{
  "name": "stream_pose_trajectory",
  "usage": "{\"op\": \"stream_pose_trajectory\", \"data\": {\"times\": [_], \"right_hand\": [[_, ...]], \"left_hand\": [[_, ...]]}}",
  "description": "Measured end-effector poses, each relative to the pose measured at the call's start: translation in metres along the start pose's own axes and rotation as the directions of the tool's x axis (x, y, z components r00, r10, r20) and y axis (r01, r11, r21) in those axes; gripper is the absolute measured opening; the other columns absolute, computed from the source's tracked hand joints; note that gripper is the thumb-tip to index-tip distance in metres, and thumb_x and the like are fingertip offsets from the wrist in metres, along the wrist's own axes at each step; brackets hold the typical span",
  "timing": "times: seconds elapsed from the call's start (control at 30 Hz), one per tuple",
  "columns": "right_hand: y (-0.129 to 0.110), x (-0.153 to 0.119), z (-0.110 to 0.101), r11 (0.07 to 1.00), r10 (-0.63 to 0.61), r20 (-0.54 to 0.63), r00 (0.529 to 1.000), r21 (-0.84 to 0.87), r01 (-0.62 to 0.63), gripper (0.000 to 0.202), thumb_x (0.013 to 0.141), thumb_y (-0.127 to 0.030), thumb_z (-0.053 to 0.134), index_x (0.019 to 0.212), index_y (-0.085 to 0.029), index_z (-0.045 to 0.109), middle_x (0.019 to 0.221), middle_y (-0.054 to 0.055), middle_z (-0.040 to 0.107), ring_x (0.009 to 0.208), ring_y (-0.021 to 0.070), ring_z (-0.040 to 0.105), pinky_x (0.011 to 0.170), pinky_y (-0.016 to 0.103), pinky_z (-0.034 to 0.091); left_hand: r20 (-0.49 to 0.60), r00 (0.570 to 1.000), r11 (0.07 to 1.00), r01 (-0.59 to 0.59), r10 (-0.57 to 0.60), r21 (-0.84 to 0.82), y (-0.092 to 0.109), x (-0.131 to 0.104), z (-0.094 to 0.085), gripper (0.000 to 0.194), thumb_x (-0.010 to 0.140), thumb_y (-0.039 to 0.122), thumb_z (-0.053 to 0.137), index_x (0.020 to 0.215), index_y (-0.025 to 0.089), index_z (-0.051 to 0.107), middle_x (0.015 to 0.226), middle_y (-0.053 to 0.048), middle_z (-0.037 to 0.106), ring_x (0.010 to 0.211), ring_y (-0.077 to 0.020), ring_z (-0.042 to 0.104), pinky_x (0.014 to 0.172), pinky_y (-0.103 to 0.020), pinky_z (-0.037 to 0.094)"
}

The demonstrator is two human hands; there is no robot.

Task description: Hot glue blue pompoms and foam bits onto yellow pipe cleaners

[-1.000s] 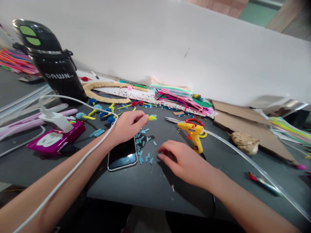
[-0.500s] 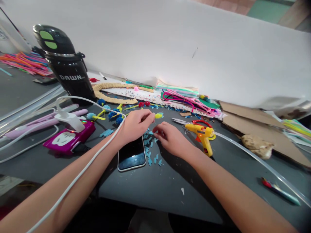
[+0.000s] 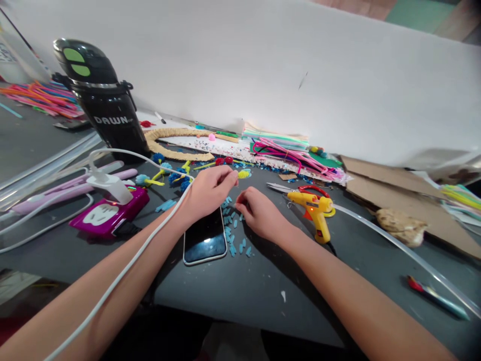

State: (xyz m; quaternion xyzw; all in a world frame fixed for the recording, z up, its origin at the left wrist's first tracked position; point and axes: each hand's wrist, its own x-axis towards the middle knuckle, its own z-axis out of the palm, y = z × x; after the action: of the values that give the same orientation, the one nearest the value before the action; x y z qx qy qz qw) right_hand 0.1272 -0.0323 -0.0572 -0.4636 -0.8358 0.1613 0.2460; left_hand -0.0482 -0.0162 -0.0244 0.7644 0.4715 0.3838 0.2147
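Observation:
My left hand (image 3: 216, 185) is closed in a pinch on a small yellow fuzzy pipe-cleaner piece (image 3: 243, 174) with light blue at its edge. Beside it, my right hand (image 3: 257, 210) has its fingers curled together over the table; whatever lies between the fingertips is too small to make out. Between and below the hands, short light blue fuzzy pieces (image 3: 232, 235) are scattered. A smartphone (image 3: 205, 243) lies partly under my left wrist, and a white cable (image 3: 150, 240) runs along that forearm.
A yellow glue gun (image 3: 315, 213) and red-handled scissors (image 3: 313, 189) lie right of my hands. Left stand a black bottle (image 3: 108, 113) and a purple power strip (image 3: 112, 213). Pink pipe cleaners (image 3: 281, 150), a wrapped ring (image 3: 165, 135) and cardboard (image 3: 394, 195) lie behind.
My right hand has drawn slightly closer to the fingertips of my left, its fingers more curled. The yellow piece in my left hand has turned a little and shifted slightly left.

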Motion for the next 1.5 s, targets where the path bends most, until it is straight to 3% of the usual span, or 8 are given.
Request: {"op": "stream_pose_trajectory", "data": {"times": [0.17, 0.3, 0.67, 0.9, 1.2, 1.27, 1.37, 1.5], "right_hand": [[-0.002, -0.005, -0.012, 0.995, 0.076, 0.0, 0.997, 0.068, -0.076, 0.009, 0.091, -0.014, 0.049, 0.095, -0.016, 0.057, 0.082, 0.004, 0.063, 0.072, 0.016, 0.055, 0.069, 0.028, 0.041], [0.0, -0.004, -0.012, 0.989, 0.036, -0.008, 0.999, 0.144, -0.035, 0.026, 0.088, -0.009, 0.05, 0.111, -0.015, 0.06, 0.085, 0.005, 0.067, 0.072, 0.0147, 0.057, 0.07, 0.027, 0.042], [0.0, -0.007, -0.019, 0.964, 0.094, 0.031, 0.995, 0.245, -0.099, 0.013, 0.085, -0.016, 0.057, 0.095, -0.016, 0.065, 0.083, 0.003, 0.068, 0.073, 0.0143, 0.059, 0.069, 0.028, 0.047], [0.004, -0.008, -0.012, 0.854, 0.115, 0.073, 0.991, 0.503, -0.136, 0.016, 0.091, -0.017, 0.051, 0.105, -0.019, 0.058, 0.09, 0.004, 0.071, 0.078, 0.0149, 0.069, 0.076, 0.03, 0.052], [0.003, -0.011, -0.03, 0.955, 0.111, -0.083, 0.99, 0.285, -0.083, 0.008, 0.084, -0.025, 0.066, 0.084, -0.019, 0.072, 0.084, 0.003, 0.071, 0.077, 0.0155, 0.063, 0.071, 0.03, 0.048], [0.005, -0.013, -0.032, 0.91, 0.164, -0.042, 0.986, 0.393, -0.135, 0.01, 0.083, -0.027, 0.067, 0.084, -0.019, 0.072, 0.08, 0.003, 0.072, 0.072, 0.0154, 0.063, 0.068, 0.03, 0.049], [0.006, -0.017, -0.032, 0.728, 0.269, 0.019, 0.963, 0.65, -0.216, 0.015, 0.081, -0.031, 0.07, 0.088, -0.018, 0.072, 0.079, 0.004, 0.073, 0.072, 0.0164, 0.067, 0.071, 0.033, 0.053], [0.004, -0.019, -0.029, 0.515, 0.358, -0.013, 0.934, 0.837, -0.186, 0.021, 0.075, -0.034, 0.076, 0.089, -0.019, 0.073, 0.08, 0.004, 0.073, 0.074, 0.016, 0.067, 0.077, 0.034, 0.055]], "left_hand": [[0.018, 1.0, 1.0, 0.0, 0.0, 0.023, 0.001, 0.0, 0.0, 0.036, 0.096, 0.039, 0.042, 0.077, 0.016, 0.063, 0.064, 0.002, 0.053, 0.063, -0.0127, 0.049, 0.06, -0.025, 0.033], [0.024, 1.0, 1.0, 0.002, -0.002, 0.029, 0.0, 0.001, 0.0, 0.036, 0.096, 0.038, 0.042, 0.077, 0.016, 0.062, 0.066, 0.001, 0.054, 0.065, -0.0131, 0.05, 0.061, -0.025, 0.034], [0.028, 1.0, 0.999, 0.011, -0.012, 0.032, 0.003, 0.001, -0.001, 0.036, 0.095, 0.038, 0.041, 0.076, 0.016, 0.062, 0.064, 0.002, 0.054, 0.064, -0.0129, 0.049, 0.061, -0.025, 0.034], [0.034, 0.999, 0.999, 0.026, -0.027, 0.025, 0.003, 0.001, 0.0, 0.036, 0.095, 0.038, 0.041, 0.077, 0.016, 0.062, 0.065, 0.001, 0.054, 0.066, -0.0134, 0.051, 0.062, -0.026, 0.035], [0.044, 0.999, 0.999, 0.03, -0.028, -0.031, 0.004, 0.0, 0.001, 0.039, 0.096, 0.042, 0.04, 0.081, 0.015, 0.064, 0.067, 0.0, 0.055, 0.064, -0.0137, 0.049, 0.06, -0.026, 0.035], [0.066, 0.997, 0.995, 0.044, -0.038, -0.084, 0.007, 0.0, 0.001, 0.039, 0.095, 0.044, 0.041, 0.086, 0.015, 0.065, 0.065, 0.001, 0.051, 0.061, -0.0127, 0.045, 0.057, -0.025, 0.033], [0.125, 0.991, 0.99, 0.056, -0.04, -0.131, 0.011, -0.002, 0.001, 0.035, 0.091, 0.046, 0.05, 0.087, 0.014, 0.064, 0.062, 0.003, 0.044, 0.056, -0.0106, 0.038, 0.052, -0.024, 0.029], [0.196, 0.979, 0.987, 0.075, -0.047, -0.142, 0.014, -0.006, 0.002, 0.032, 0.086, 0.045, 0.058, 0.09, 0.014, 0.065, 0.058, 0.006, 0.035, 0.053, -0.0089, 0.032, 0.048, -0.023, 0.024]]}}
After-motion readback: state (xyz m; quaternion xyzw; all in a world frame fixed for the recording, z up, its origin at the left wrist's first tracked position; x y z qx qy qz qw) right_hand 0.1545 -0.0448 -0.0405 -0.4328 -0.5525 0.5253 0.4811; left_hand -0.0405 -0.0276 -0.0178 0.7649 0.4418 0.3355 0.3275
